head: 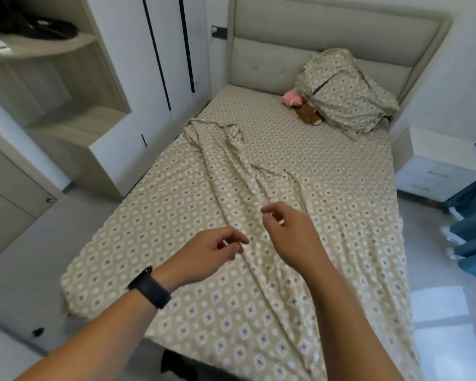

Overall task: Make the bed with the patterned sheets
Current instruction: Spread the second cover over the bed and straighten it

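Note:
A beige bed (341,174) with a diamond-patterned fitted sheet fills the middle of the view. A loose top sheet (248,171) of the same pattern lies bunched in a long rumpled ridge from the bed's left side down toward the foot. My left hand (206,257), with a dark wristband, hovers just above this ridge, fingers loosely curled and holding nothing. My right hand (291,232) hangs beside it over the same folds, fingers relaxed and empty. A patterned pillow (346,89) leans against the padded headboard (286,45).
A pink soft toy (293,98) and a brown one (308,114) lie by the pillow. White wardrobe doors (162,64) and open shelves (52,78) stand left of the bed. A white nightstand (434,166) and blue curtain (473,229) are on the right.

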`<state>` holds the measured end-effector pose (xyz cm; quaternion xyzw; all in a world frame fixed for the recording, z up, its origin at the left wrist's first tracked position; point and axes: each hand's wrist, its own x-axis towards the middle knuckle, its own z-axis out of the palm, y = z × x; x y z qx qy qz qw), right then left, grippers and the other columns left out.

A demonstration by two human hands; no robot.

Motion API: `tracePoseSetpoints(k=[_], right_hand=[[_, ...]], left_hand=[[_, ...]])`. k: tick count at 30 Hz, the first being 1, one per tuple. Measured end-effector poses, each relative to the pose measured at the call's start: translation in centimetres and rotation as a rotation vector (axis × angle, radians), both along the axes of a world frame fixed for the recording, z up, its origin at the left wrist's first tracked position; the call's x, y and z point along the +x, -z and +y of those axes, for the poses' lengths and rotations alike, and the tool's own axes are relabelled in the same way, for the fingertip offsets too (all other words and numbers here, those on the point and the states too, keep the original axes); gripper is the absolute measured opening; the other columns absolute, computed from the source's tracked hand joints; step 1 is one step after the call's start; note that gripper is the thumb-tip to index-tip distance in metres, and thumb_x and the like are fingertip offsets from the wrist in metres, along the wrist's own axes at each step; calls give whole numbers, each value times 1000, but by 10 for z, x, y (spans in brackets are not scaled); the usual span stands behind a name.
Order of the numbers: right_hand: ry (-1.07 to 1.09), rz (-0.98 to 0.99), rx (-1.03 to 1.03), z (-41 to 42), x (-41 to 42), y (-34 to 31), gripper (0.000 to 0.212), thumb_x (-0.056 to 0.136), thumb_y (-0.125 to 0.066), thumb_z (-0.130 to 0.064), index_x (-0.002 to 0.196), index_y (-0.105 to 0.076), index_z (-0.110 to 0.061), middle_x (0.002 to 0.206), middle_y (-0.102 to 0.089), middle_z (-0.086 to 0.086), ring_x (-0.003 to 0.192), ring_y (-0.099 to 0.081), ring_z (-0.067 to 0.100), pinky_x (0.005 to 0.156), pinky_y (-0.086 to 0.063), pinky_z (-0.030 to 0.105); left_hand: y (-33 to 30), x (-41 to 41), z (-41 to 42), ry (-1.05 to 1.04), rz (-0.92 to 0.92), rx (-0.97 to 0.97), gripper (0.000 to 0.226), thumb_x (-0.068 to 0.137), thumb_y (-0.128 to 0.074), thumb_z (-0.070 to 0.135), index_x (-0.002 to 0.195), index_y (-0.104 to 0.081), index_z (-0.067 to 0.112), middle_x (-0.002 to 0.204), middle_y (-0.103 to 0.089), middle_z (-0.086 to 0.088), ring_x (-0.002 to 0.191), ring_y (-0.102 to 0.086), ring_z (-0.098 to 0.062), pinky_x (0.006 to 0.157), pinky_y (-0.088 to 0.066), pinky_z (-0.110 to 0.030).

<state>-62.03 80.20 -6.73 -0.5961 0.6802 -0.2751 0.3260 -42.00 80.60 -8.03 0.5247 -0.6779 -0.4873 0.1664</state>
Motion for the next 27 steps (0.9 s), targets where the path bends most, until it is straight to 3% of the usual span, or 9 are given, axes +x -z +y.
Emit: tracePoseSetpoints(k=[4,8,10,12,19,27], right_hand=[[-6,-7,-2,-26,92,-9,23,100,-53,-42,118,-66,-34,96,-63,-20,80,-62,1,70,-53,29],[70,-12,33,-18,109,-12,23,101,-53,-40,119,-66,-34,98,-64,-21,80,-62,-1,73,-55,26],[78,9,39,-20,115,-15,23,102,-53,-39,119,-66,-33,99,-64,-21,80,-62,-2,70,-52,22],[52,21,40,-33,125,-24,23,102,-52,-40,118,-66,-34,99,-64,-20,78,-62,0,71,-54,26],[34,21,-144,-99,176,-54,23,100,-52,-38,115,-67,-32,95,-65,-19,83,-61,0,74,-54,30],[76,37,-156,-136,256,-50,19,101,-53,-35,111,-68,-32,96,-65,-22,80,-61,-4,71,-55,28]], left_hand=[[-4,99,-43,-67,-8,-18,21,101,-55,21,106,-70,35,97,-73,15,89,-69,-9,88,-56,-40],[-1,165,-59,-137,-54,59,21,101,-56,17,103,-71,32,96,-74,13,86,-71,-10,92,-56,-45],[0,179,-65,-123,-66,88,21,101,-56,17,103,-72,31,96,-75,13,86,-71,-10,90,-56,-49],[-4,180,-75,-107,-67,78,21,101,-56,18,103,-71,32,96,-74,14,86,-71,-9,90,-56,-50],[-41,162,-94,-148,138,-82,22,101,-56,15,104,-72,30,97,-75,7,89,-71,-11,85,-57,-38],[-30,271,-152,-200,134,-59,24,101,-56,14,102,-73,31,96,-75,9,87,-71,-11,89,-56,-52]])
